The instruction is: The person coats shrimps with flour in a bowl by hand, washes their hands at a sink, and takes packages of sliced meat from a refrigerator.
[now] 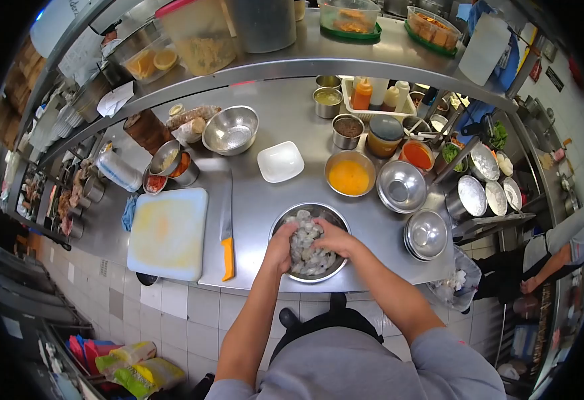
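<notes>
We have both hands inside a metal bowl [327, 212], which stands at the near edge of the steel table [258, 200], around its middle. In this bowl lies a heap of grey, raw shrimp [310, 259]. Our left hand [282, 247] is at the left side of the heap, with its fingers bent around some of the shrimp, and our right hand [334, 239] grasps them from the right side; some of our fingertips are hidden in the heap. To the left of the bowl we see a knife [227, 223] with an orange handle, which points toward the near edge. Just beside it, more to the left, a cutting board [168, 233] lies flat, and a blue cloth [130, 213] is at its left side. Farther than the bowl there is a white dish [280, 162], and to the left of this dish, a little farther, stands a colander [230, 130]. At the far right of our bowl is an egg bowl [348, 176] with yellow liquid, and next to it, on the right, are two stacks of metal bowls [402, 187]. Behind these, we see bottles [362, 95] upright in a white basket [380, 115]. At the right, another person [558, 247] stands apart from us.
</notes>
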### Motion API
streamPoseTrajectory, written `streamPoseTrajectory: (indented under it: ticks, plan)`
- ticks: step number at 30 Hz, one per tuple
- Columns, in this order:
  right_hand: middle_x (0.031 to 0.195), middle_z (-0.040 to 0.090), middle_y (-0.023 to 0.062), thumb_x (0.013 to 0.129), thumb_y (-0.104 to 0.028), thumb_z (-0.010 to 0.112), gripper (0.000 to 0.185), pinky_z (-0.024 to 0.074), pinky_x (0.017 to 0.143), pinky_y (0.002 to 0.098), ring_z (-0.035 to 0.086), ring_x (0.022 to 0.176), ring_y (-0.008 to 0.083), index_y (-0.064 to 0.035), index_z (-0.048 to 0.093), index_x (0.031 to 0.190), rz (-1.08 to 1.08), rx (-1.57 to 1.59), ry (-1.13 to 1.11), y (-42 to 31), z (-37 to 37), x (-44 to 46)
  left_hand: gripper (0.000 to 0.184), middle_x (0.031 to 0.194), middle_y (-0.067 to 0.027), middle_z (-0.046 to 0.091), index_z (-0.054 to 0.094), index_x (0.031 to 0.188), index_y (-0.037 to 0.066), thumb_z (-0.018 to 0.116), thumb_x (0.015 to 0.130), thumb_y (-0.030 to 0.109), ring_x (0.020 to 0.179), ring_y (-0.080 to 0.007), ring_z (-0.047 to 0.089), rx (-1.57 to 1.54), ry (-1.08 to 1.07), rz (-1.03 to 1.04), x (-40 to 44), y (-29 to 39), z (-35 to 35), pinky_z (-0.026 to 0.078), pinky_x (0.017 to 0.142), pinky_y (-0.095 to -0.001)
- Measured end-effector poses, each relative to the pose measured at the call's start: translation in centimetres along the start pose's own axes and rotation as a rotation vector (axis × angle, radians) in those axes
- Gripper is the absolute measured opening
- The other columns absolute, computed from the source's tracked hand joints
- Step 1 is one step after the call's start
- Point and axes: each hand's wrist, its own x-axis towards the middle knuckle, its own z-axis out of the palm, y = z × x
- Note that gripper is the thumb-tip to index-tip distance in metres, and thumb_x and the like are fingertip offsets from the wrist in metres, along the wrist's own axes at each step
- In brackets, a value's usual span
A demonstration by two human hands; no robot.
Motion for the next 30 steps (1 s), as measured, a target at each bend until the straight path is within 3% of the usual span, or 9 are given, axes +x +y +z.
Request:
streamPoseTrajectory:
  ticks: [8, 10, 12, 14, 16, 22, 23, 27, 30]
  plan:
    - [0.123, 0.058, 0.0105, 0.076, 0.005, 0.058, 0.054, 0.0442, 0.098, 0.0295, 0.054, 0.114, 0.0188, -0.0045, 0.052, 0.129, -0.133, -0.301, -0.155, -7.4, -3.8, -1.0, 0.034, 0.129, -0.0062, 0.054, 0.054, 0.125, 0.012, 0.051, 0.097, 0.031, 0.125, -0.0177, 0.045, 0.264, 0.021, 0.098, -5.3, 2.4, 2.1, 0.035, 0.104, -0.0439]
    - [0.131, 0.056, 0.0168, 0.077, -0.006, 0.066, 0.060, 0.0432, 0.102, 0.0323, 0.054, 0.120, 0.0258, -0.0037, 0.049, 0.134, -0.088, -0.357, -0.137, -7.7, -3.5, -1.5, 0.035, 0.130, -0.0059, 0.053, 0.053, 0.128, 0.013, 0.050, 0.098, 0.032, 0.127, -0.0177, 0.043, 0.281, 0.001, 0.142, -4.9, 1.9, 1.2, 0.035, 0.104, -0.0462]
    - [0.137, 0.050, 0.0246, 0.073, -0.023, 0.076, 0.078, 0.0409, 0.106, 0.0352, 0.050, 0.126, 0.0356, -0.0012, 0.043, 0.140, 0.031, -0.868, -0.012, -7.0, -2.0, -3.1, 0.040, 0.130, -0.0067, 0.054, 0.049, 0.132, 0.013, 0.050, 0.098, 0.034, 0.125, -0.0200, 0.047, 0.211, 0.084, 0.113, -4.1, 1.2, 0.2, 0.037, 0.103, -0.0482]
    - [0.139, 0.047, 0.0292, 0.066, -0.036, 0.081, 0.095, 0.0392, 0.108, 0.0369, 0.045, 0.130, 0.0426, 0.0017, 0.038, 0.142, 0.145, -0.811, -0.052, -3.1, -0.3, -2.3, 0.040, 0.130, -0.0078, 0.054, 0.048, 0.132, 0.011, 0.049, 0.098, 0.034, 0.124, -0.0215, 0.049, 0.114, 0.107, 0.039, -2.2, -0.8, -1.0, 0.039, 0.101, -0.0486]
    - [0.137, 0.048, 0.0290, 0.065, -0.032, 0.083, 0.096, 0.0393, 0.107, 0.0365, 0.047, 0.129, 0.0398, 0.0019, 0.038, 0.142, 0.131, -0.743, 0.229, -0.5, 2.4, -2.2, 0.041, 0.130, -0.0089, 0.054, 0.048, 0.132, 0.010, 0.049, 0.099, 0.033, 0.122, -0.0231, 0.051, 0.019, 0.129, -0.033, 0.1, -3.0, -2.2, 0.042, 0.100, -0.0490]
    - [0.133, 0.053, 0.0206, 0.065, -0.017, 0.084, 0.089, 0.0419, 0.102, 0.0337, 0.052, 0.122, 0.0280, 0.0005, 0.041, 0.140, 0.050, -0.235, 0.062, -0.2, 1.4, -1.7, 0.049, 0.135, -0.0116, 0.051, 0.044, 0.138, 0.006, 0.053, 0.097, 0.031, 0.124, -0.0240, 0.049, -0.110, -0.069, -0.152, -0.1, -1.2, -2.6, 0.042, 0.100, -0.0418]
    - [0.130, 0.053, 0.0150, 0.070, -0.009, 0.079, 0.078, 0.0458, 0.095, 0.0308, 0.054, 0.115, 0.0229, -0.0017, 0.043, 0.138, 0.047, -0.274, 0.070, -0.6, 1.2, -2.0, 0.046, 0.133, -0.0077, 0.053, 0.047, 0.136, 0.010, 0.053, 0.097, 0.033, 0.122, -0.0228, 0.051, -0.069, -0.061, -0.128, -1.0, -0.4, -1.9, 0.040, 0.101, -0.0448]
    - [0.131, 0.052, 0.0136, 0.075, 0.003, 0.064, 0.062, 0.0466, 0.093, 0.0294, 0.053, 0.116, 0.0216, -0.0057, 0.049, 0.135, -0.061, 0.065, 0.031, -2.1, 0.0, -2.9, 0.044, 0.135, -0.0059, 0.052, 0.047, 0.135, 0.011, 0.051, 0.098, 0.033, 0.121, -0.0217, 0.053, 0.033, -0.041, -0.043, -4.1, 2.3, 0.8, 0.041, 0.100, -0.0491]
    - [0.134, 0.051, 0.0130, 0.076, 0.006, 0.057, 0.061, 0.0471, 0.093, 0.0299, 0.053, 0.119, 0.0207, -0.0080, 0.050, 0.135, -0.063, 0.020, 0.040, -5.6, -0.6, -4.2, 0.047, 0.138, -0.0036, 0.049, 0.044, 0.139, 0.014, 0.051, 0.098, 0.036, 0.124, -0.0221, 0.048, 0.203, -0.133, -0.017, -4.5, 3.6, 1.2, 0.036, 0.101, -0.0495]
